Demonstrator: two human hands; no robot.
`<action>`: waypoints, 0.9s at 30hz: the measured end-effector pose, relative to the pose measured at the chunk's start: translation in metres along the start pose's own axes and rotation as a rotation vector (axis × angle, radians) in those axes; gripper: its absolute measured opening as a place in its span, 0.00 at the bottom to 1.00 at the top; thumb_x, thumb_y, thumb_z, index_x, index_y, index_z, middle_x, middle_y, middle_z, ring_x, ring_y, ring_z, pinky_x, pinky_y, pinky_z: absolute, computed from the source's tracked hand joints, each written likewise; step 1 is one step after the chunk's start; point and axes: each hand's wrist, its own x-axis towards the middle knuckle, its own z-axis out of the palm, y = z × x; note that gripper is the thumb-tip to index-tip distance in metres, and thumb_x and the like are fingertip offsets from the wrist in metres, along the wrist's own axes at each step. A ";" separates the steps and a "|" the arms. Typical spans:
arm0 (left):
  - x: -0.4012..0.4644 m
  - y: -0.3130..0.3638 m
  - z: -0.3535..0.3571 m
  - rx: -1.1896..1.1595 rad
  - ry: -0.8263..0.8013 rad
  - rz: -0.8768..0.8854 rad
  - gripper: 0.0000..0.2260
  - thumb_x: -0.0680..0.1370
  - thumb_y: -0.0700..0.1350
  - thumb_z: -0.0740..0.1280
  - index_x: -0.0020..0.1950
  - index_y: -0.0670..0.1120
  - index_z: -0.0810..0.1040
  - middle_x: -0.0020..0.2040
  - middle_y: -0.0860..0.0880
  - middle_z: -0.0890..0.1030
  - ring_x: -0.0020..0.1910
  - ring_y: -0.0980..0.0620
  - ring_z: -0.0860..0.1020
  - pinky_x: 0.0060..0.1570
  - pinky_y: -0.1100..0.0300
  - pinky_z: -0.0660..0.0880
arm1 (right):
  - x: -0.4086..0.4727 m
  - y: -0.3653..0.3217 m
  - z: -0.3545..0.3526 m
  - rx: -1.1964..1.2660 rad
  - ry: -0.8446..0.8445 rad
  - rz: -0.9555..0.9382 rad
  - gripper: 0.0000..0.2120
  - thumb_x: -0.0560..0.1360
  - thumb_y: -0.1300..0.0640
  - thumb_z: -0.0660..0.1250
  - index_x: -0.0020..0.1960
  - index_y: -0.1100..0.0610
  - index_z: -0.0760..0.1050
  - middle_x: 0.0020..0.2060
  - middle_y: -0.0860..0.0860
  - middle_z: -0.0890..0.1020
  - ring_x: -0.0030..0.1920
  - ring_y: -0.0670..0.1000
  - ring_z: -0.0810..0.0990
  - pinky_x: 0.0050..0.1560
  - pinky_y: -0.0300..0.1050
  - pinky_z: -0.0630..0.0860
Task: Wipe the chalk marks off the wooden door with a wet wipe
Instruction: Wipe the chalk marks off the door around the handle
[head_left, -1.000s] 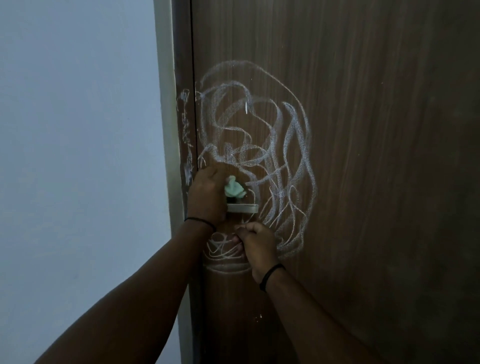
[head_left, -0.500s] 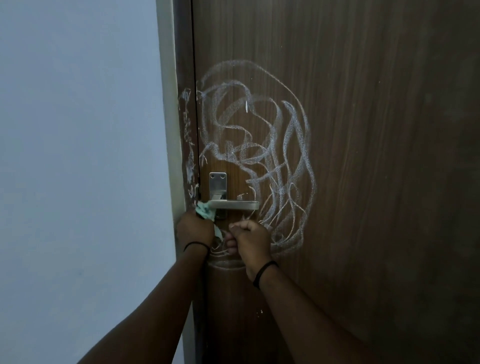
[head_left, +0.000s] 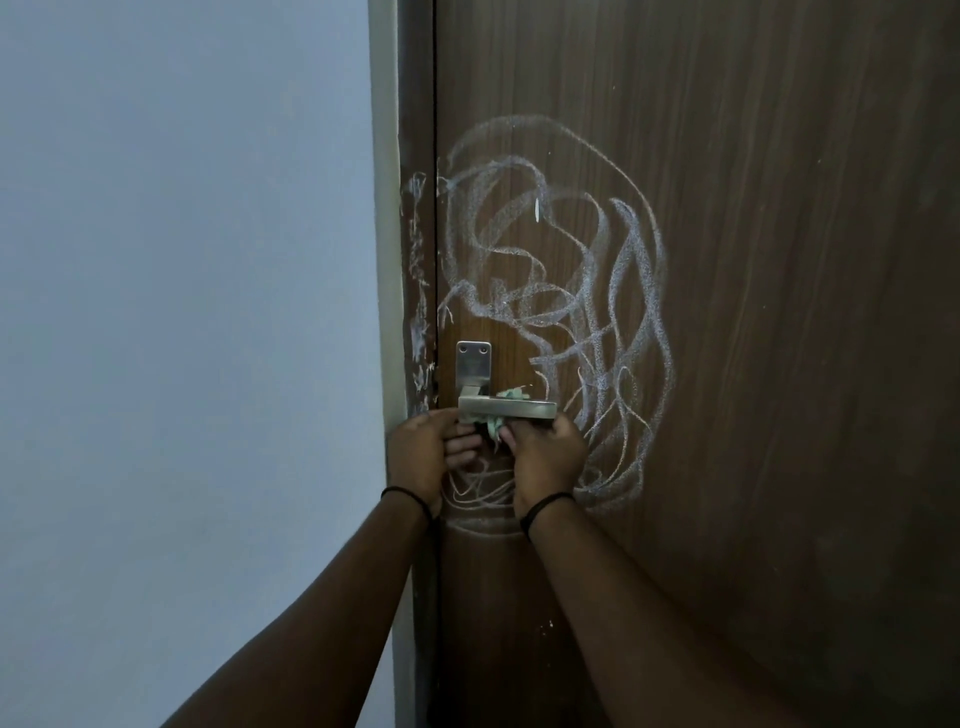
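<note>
A dark wooden door (head_left: 753, 260) carries a big tangle of white chalk marks (head_left: 561, 291) above and around its metal lever handle (head_left: 506, 409). A crumpled pale green wet wipe (head_left: 493, 427) is draped over the handle, one tip showing above the lever and the rest hanging below it. My left hand (head_left: 421, 454) and my right hand (head_left: 548, 457) meet just under the lever, fingers curled, both pinching the hanging part of the wipe. More chalk loops lie on the door below my hands.
Chalk smears (head_left: 418, 291) also run down the brown door frame left of the door. A plain pale wall (head_left: 182, 312) fills the left side. Both wrists wear thin black bands.
My left hand came down from above the handle to below it. The wipe moved from the frame side onto the lever, and both hands closed together beneath it.
</note>
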 end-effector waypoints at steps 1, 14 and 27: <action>0.002 0.002 0.001 -0.024 0.023 0.015 0.07 0.80 0.41 0.63 0.53 0.41 0.80 0.41 0.44 0.86 0.41 0.46 0.86 0.37 0.59 0.83 | 0.000 -0.001 0.008 0.064 0.019 0.000 0.14 0.71 0.72 0.70 0.43 0.54 0.80 0.40 0.53 0.85 0.42 0.51 0.85 0.39 0.41 0.81; 0.005 -0.021 0.001 0.436 0.262 0.221 0.09 0.79 0.43 0.63 0.44 0.52 0.82 0.39 0.52 0.85 0.39 0.53 0.83 0.44 0.54 0.82 | -0.008 0.019 0.016 -0.452 0.056 -0.082 0.02 0.76 0.62 0.68 0.47 0.60 0.79 0.40 0.55 0.84 0.39 0.55 0.85 0.42 0.55 0.83; -0.034 0.001 0.001 0.499 0.227 0.301 0.12 0.74 0.46 0.70 0.34 0.62 0.82 0.35 0.62 0.83 0.36 0.62 0.81 0.36 0.64 0.76 | -0.045 -0.024 -0.001 -0.280 -0.367 0.169 0.10 0.79 0.56 0.67 0.49 0.64 0.79 0.38 0.56 0.81 0.37 0.53 0.81 0.36 0.45 0.79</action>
